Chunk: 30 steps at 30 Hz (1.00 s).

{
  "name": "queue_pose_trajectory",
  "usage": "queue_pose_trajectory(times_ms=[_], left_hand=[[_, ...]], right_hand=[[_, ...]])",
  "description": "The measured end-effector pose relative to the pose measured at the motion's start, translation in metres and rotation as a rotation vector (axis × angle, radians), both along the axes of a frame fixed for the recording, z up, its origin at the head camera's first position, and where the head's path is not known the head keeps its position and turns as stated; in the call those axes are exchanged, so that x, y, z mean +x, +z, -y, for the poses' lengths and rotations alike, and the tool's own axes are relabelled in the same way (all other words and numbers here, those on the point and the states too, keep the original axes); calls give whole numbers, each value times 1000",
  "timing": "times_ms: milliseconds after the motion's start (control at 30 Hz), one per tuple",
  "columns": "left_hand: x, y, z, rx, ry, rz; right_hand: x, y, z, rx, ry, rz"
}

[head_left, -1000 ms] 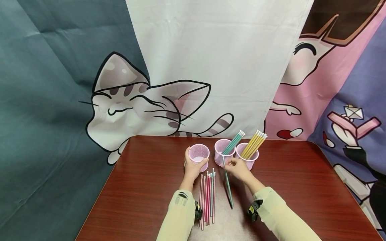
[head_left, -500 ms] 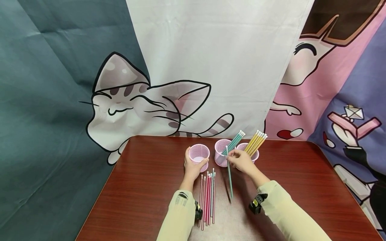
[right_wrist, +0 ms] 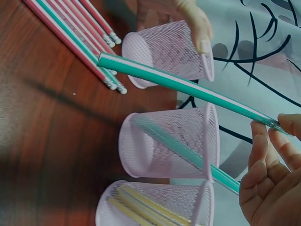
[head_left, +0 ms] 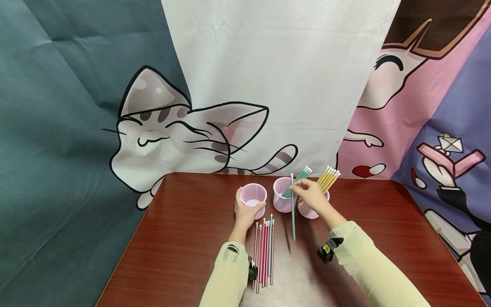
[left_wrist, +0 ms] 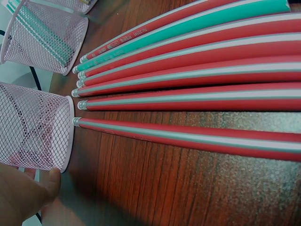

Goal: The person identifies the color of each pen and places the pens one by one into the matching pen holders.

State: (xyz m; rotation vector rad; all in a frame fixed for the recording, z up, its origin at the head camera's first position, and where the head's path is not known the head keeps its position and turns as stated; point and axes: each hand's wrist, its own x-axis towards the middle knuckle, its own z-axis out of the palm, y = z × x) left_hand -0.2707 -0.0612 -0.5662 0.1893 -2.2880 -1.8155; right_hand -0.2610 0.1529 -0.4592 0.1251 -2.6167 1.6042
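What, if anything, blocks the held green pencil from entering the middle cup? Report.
The near wall of the middle cup: the held green pencil appears to hang in front of it, lower end below the rim. The mouth has space beside the leaning green pencils.

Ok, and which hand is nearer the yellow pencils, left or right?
Right. The right hand, pinching a green pencil, is close by the yellow pencils; the left hand is farther off, holding the leftmost cup, with the middle cup between.

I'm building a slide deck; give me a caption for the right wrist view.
Right hand pinching a green pencil near three pink mesh cups, one held by the left hand.
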Motion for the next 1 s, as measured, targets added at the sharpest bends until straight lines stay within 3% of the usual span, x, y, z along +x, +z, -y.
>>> queue_pose_trajectory(times_ms=[267, 833, 1000], left_hand=[[0, 0, 0, 0, 2, 12], [1, 1, 0, 0, 4, 3], [0, 1, 0, 4, -1, 14]], right_hand=[[-7, 15, -6, 12, -64, -9], [-14, 31, -21, -118, -170, 13], [-14, 35, -25, -240, -219, 28]])
